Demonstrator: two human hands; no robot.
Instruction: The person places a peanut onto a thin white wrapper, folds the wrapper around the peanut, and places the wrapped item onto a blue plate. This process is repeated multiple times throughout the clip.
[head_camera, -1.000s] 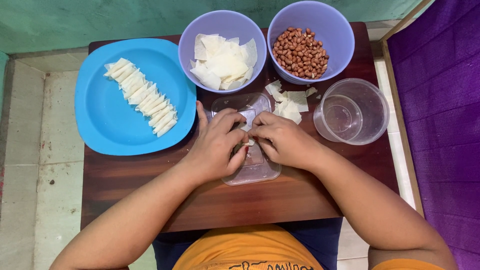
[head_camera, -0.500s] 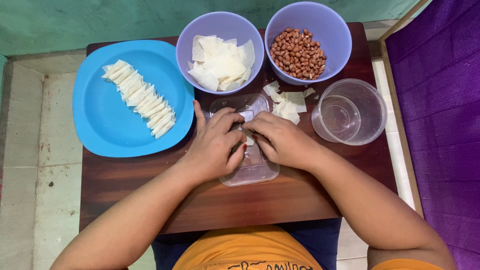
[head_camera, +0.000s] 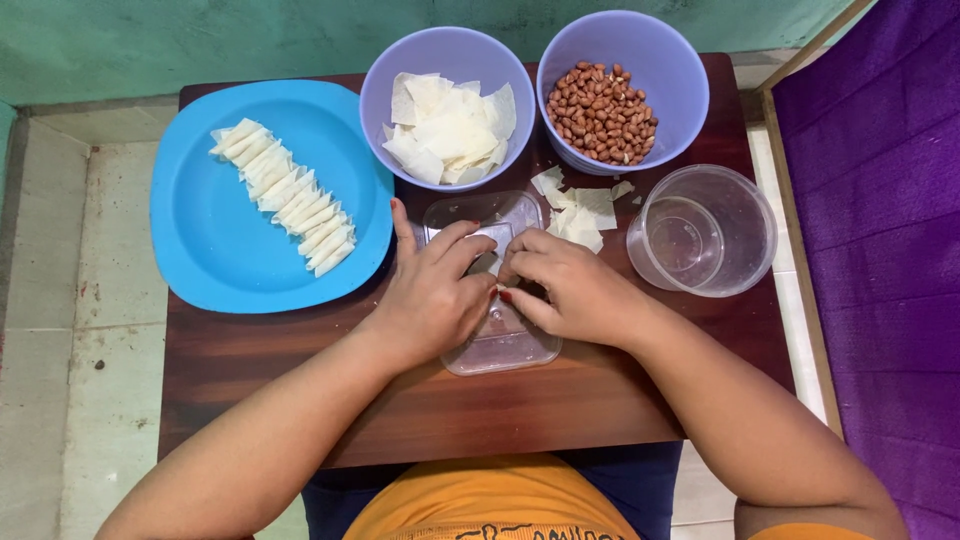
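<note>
Clear plastic, a flat lid (head_camera: 500, 345) lies on the brown table (head_camera: 250, 400) under both hands, which meet fingertip to fingertip over its middle. Left hand (head_camera: 435, 295) and right hand (head_camera: 570, 290) pinch together on something small between them, too hidden to identify. Just beyond sit a bowl of pale wrappers (head_camera: 450, 130), a bowl of peanuts (head_camera: 603, 110) and a blue plate (head_camera: 200, 250) of folded pieces.

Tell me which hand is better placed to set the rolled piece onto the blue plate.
Left. The left hand lies right beside the blue plate, while the right hand sits on the far side, nearer the clear cup.
</note>
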